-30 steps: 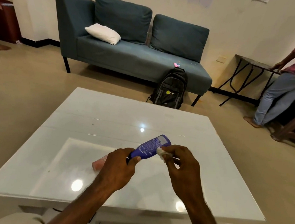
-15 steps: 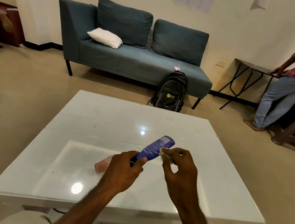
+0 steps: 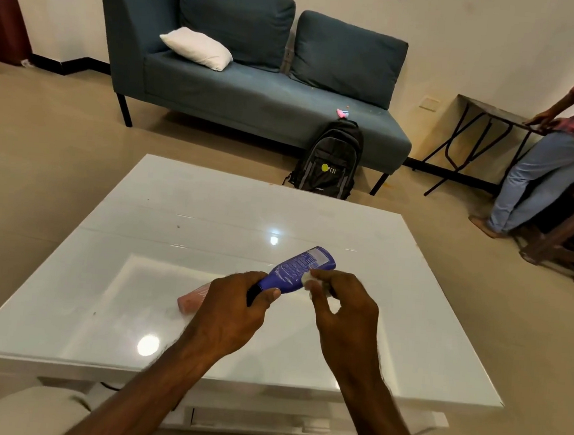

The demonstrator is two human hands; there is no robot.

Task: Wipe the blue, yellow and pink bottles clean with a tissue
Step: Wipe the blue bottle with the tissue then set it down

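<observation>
My left hand (image 3: 228,312) grips the cap end of the blue bottle (image 3: 300,268), which is held above the white table (image 3: 210,218) and tilted up to the right. A small white tissue (image 3: 307,278) is pinched in my right hand (image 3: 343,316) and pressed against the bottle's lower side. The pink bottle (image 3: 192,300) lies on the table, partly hidden behind my left hand. No yellow bottle is in view.
Beyond the table stands a teal sofa (image 3: 254,94) with a white pillow (image 3: 197,47), and a black backpack (image 3: 329,160) leans against it. A person (image 3: 555,149) stands at the right beside a small dark table (image 3: 493,113) and a wooden stool (image 3: 565,236).
The tissue in my right hand has slid a little along the blue bottle's side. The camera view has shifted slightly; both hands keep their hold.
</observation>
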